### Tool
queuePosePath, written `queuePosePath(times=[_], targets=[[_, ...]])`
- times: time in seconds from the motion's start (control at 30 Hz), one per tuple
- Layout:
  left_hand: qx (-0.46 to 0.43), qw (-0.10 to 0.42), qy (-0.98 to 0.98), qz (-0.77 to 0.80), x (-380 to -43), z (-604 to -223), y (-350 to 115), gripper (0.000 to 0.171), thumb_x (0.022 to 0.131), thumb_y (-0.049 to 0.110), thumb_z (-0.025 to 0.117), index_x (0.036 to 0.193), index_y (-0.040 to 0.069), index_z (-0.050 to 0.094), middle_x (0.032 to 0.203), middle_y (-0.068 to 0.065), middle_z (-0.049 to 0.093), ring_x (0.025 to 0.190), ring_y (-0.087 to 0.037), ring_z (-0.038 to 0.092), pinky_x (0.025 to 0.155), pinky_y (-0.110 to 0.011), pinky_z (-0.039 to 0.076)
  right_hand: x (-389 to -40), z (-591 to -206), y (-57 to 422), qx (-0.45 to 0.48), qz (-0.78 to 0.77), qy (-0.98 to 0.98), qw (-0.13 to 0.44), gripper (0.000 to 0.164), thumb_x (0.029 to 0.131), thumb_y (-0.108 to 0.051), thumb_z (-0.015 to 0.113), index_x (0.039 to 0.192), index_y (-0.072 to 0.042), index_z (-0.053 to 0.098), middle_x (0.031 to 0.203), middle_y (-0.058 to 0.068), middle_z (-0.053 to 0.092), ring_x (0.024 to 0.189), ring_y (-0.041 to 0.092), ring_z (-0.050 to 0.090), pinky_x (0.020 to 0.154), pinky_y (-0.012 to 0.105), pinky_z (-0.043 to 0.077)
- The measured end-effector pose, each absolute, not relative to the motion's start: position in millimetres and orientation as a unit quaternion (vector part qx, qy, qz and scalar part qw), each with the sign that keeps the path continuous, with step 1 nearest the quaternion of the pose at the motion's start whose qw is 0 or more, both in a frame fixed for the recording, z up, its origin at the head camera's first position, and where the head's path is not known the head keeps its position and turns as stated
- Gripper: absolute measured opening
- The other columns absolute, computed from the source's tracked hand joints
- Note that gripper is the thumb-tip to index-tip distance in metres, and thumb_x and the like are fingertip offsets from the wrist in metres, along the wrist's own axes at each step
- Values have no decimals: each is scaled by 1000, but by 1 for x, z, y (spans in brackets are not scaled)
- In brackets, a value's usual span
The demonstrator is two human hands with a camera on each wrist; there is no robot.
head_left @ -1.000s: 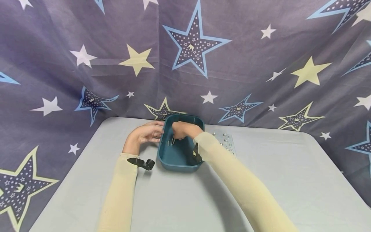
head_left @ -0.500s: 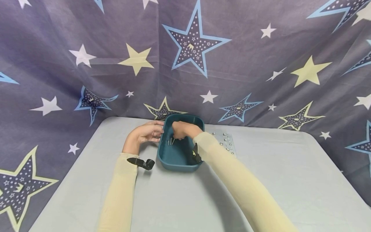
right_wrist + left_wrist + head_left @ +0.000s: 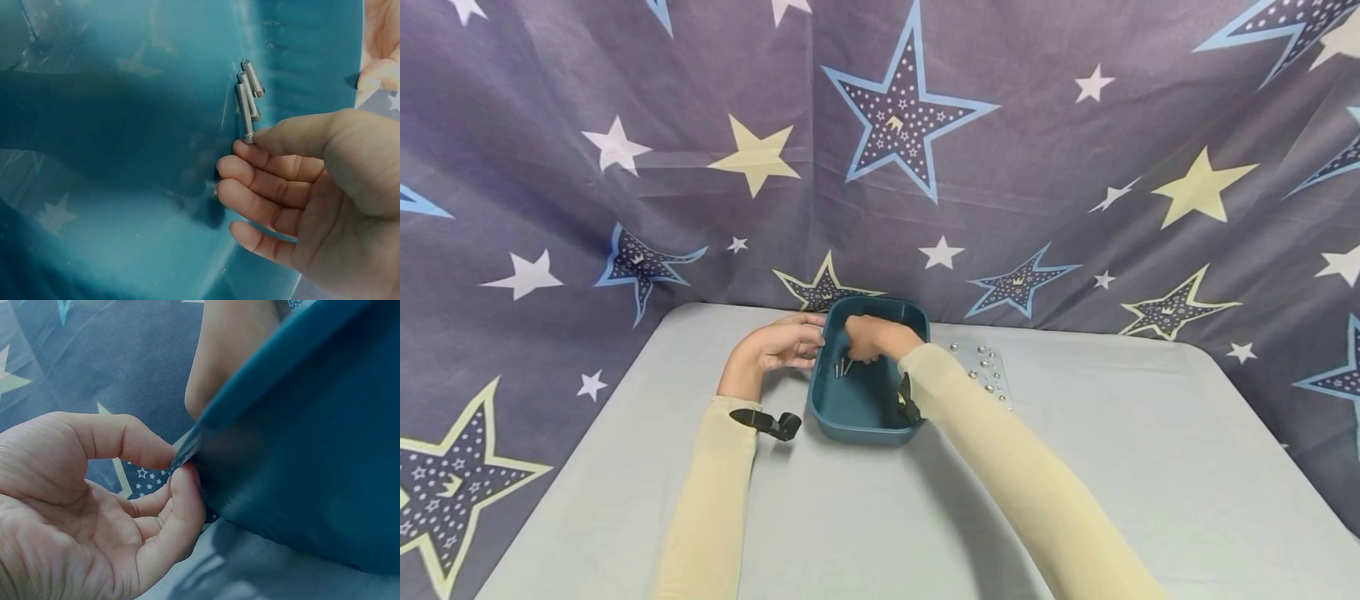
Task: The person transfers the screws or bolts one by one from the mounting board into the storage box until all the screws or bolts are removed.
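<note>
Bolts [image 3: 249, 97] by the left edge [image 3: 815, 375] of the bin [image 3: 865, 433] may scatter if the right hand [image 3: 337, 194], fingers pinching one, bumps others while the left hand [image 3: 106, 515] pinches that edge.

Tub [image 3: 867, 435] on table [image 3: 865, 517] near rear edge; hanging cloth [image 3: 880, 225] behind both. Cap screws [image 3: 249, 95] lie in tub, side by side near its left wall, right hand [image 3: 876, 336] at them. Left hand [image 3: 781, 343] outside, against that wall. Plate [image 3: 967, 356] right of tub, round pieces [image 3: 984, 363] on it.
</note>
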State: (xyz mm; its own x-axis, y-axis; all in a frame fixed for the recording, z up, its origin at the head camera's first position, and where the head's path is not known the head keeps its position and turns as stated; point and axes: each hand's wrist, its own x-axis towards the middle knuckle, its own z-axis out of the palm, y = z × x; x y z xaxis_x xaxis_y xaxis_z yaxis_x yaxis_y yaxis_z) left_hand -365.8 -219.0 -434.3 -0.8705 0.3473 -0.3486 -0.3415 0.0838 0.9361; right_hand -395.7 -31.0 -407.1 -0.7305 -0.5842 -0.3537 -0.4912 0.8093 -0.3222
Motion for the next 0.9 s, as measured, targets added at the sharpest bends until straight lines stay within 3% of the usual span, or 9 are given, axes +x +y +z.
queuePosePath(times=[0.27, 0.7, 0.9], targets=[[6, 253, 692, 677, -365, -434, -219, 64, 93, 0, 51, 153, -4, 25, 84, 5, 65, 68, -3, 61, 68, -22, 56, -394, -407, -31, -291, -100, 926, 220, 14, 93, -1, 61, 81, -2, 69, 76, 14, 71, 60, 17, 57, 56, 23, 43], [6, 253, 688, 680, -365, -434, -219, 66, 92, 0, 52, 152, -3, 25, 83, 5, 64, 66, -3, 60, 66, -22, 55, -394, -407, -33, -279, -95, 927, 231, 31, 92, 0, 61, 65, -14, 55, 70, 10, 64, 54, 13, 51, 54, 24, 41], [6, 253, 688, 680, -365, -435, -220, 66, 91, 0, 52, 152, -3, 26, 84, 5, 64, 66, -3, 60, 65, -22, 55, -392, -403, -34, -277, -91, 926, 241, 29, 93, -1, 60, 67, -13, 55, 80, 17, 70, 61, 19, 56, 54, 24, 41]])
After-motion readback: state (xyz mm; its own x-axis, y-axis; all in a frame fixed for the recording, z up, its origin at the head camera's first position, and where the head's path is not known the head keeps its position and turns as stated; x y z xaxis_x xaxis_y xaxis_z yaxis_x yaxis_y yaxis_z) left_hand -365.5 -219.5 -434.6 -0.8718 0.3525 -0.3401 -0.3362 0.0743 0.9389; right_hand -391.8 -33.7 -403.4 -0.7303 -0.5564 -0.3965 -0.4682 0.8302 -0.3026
